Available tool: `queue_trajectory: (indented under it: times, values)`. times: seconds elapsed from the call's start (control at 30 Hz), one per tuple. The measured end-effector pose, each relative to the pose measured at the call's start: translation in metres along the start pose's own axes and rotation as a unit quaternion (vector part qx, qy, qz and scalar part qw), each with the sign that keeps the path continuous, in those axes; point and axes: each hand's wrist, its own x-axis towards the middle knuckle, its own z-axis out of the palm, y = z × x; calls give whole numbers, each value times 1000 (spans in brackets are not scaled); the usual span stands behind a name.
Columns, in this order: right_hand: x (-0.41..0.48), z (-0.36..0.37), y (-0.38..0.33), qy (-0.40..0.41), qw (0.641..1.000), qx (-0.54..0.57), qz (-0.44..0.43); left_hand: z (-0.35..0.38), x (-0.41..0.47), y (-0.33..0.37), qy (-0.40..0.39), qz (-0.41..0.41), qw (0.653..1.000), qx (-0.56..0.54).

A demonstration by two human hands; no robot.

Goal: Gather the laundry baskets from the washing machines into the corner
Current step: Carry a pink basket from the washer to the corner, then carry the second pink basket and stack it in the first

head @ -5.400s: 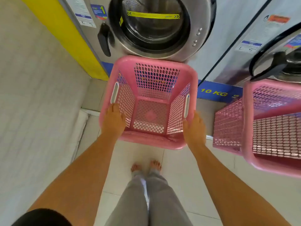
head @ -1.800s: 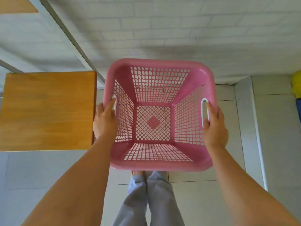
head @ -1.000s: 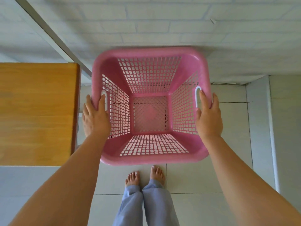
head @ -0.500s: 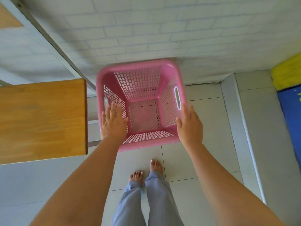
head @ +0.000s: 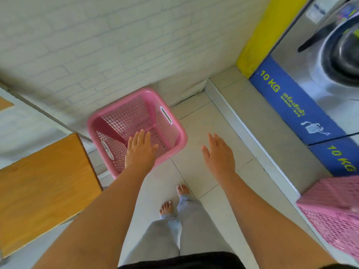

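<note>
Pink basket: square plastic lattice with a thick rim and a white-edged slot handle on two opposite sides. It stands upright and empty on the tiled floor, against the white brick wall. Second pink basket: same lattice, cut off at the lower right edge, in front of the washers.

Both forearms bare to the bottom edge of frame, no sleeves, watch, bracelet or rings visible on the left hand or the right hand. Loose light grey-blue trousers with hems bunched at the ankles, bare feet, no shoes or socks. Strip of black top across the bottom of frame at the waist; fingers unadorned, nails too small to judge.
</note>
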Motion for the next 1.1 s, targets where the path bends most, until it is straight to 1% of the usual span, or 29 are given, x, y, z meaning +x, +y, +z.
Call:
queue_trajectory:
  times: [0.17, 0.3, 0.47, 0.63, 0.9, 1.1]
  values:
    - [-57, -20, 44, 38, 995, 31, 84, -15, -11, 54, -8, 113, 993, 37]
    - [-98, -25, 84, 61, 983, 62, 160, -13, -18, 106, -19, 210, 973, 94]
    - [-155, -26, 144, 92, 953, 119, 264, 4, -36, 189, -60, 294, 945, 126]
    - [-222, -28, 210, 117, 920, 139, 348, 34, -69, 280, -67, 378, 913, 137]
    - [-326, -40, 330, 165, 868, 167, 438, 84, -152, 427, -93, 457, 875, 131]
    - [-383, -40, 401, 198, 832, 190, 483, 118, -202, 519, -99, 486, 858, 129]
